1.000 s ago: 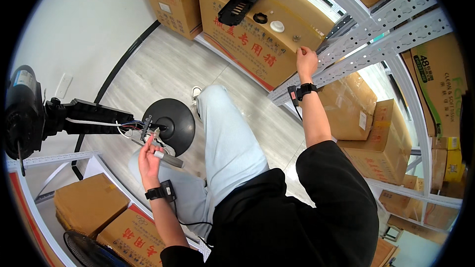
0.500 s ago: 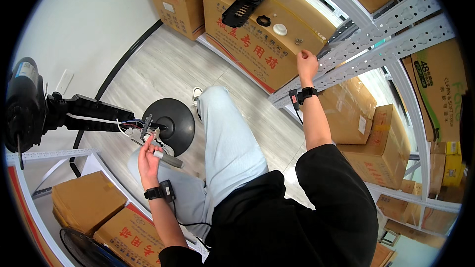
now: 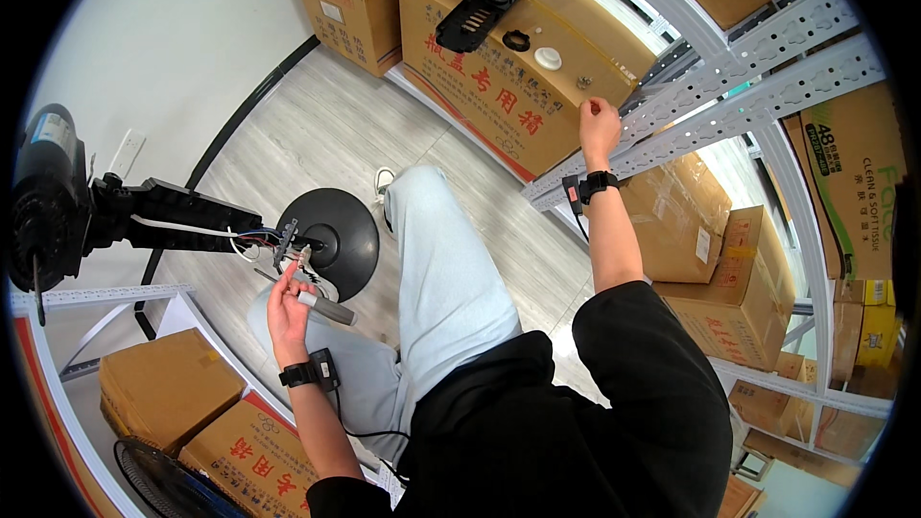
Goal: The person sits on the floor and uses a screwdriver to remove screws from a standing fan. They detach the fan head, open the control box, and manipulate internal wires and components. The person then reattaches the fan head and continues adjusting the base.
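Note:
My left hand [image 3: 287,324] is closed round a screwdriver [image 3: 331,310] with a grey handle, its thin shaft pointing up to the left. Just beyond those fingers are loose wires [image 3: 305,259] at the open end of the black fan stand [image 3: 192,216]. Its motor [image 3: 48,192] lies at the far left. My right hand [image 3: 600,125] hovers at the edge of a large cardboard box [image 3: 460,86], fingertips pinched; what they hold, if anything, is hidden. Close to it on the box sit small metal pieces [image 3: 584,82], a white round cap [image 3: 547,58], a black ring [image 3: 516,40] and a long black cover [image 3: 484,8].
A round black base [image 3: 336,240] stands on the floor beside my legs. White metal shelving [image 3: 739,86] with cardboard boxes [image 3: 672,216] rises at the right. More boxes [image 3: 173,388] and a black fan grille [image 3: 158,480] are at the lower left. The wall bears an outlet [image 3: 127,152].

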Motion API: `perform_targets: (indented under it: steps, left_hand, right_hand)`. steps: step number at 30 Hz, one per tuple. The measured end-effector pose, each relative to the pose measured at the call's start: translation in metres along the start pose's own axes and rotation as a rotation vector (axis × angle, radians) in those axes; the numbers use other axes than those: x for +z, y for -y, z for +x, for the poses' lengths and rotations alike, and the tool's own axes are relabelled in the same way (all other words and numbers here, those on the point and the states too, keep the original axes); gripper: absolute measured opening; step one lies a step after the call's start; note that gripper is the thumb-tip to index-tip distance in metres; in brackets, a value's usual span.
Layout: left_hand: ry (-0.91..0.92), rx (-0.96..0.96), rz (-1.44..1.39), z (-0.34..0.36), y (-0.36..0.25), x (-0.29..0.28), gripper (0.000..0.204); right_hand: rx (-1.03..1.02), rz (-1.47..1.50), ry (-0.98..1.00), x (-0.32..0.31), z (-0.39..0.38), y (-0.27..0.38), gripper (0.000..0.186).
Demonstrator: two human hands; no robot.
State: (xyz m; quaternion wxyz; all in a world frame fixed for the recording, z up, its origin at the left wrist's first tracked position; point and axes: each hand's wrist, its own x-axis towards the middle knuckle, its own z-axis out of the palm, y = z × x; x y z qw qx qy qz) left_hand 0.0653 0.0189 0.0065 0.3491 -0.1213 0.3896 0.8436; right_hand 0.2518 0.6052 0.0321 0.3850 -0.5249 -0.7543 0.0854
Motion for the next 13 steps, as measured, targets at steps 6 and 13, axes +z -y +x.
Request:
perform_targets:
  steps: [6, 13]
  left_hand:
    - [-0.018, 0.009, 0.012, 0.0, 0.001, 0.002, 0.043]
    - [0.043, -0.013, -0.009, 0.007, 0.002, -0.015, 0.04]
  right_hand:
    - [0.028, 0.153, -0.02, 0.004, 0.005, -0.004, 0.018]
    - [-0.001, 0.212, 0.014, 0.007, 0.01, -0.013, 0.022]
